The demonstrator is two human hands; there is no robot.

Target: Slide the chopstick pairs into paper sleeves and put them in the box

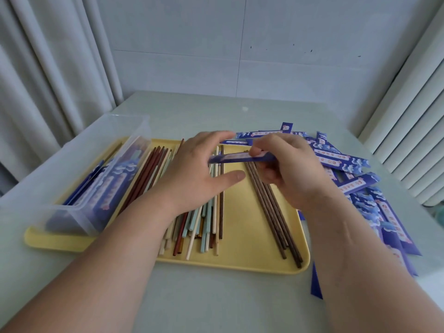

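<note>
— What is the right hand doing?

— The right hand (pixel 283 169) pinches one paper sleeve (pixel 240 157) by its right end. It holds the sleeve level above the middle of the tray (pixel 240 259), probably so the mouth faces the other hand.

— And the left hand?

— The left hand (pixel 199 171) hovers flat, fingers straight, over the mixed chopsticks (pixel 206 222) on the tray's left half. It grips nothing. Whether a fingertip touches the sleeve's end, I cannot tell.

— The rest?

— The brown chopsticks (pixel 271 207) lie slanted toward the tray's right edge. The box (pixel 79 188) sits on the tray's left edge with filled sleeves already inside, close by for dropping. Spare sleeves (pixel 348 164) are heaped on the table past the right edge, within the right hand's reach.
</note>
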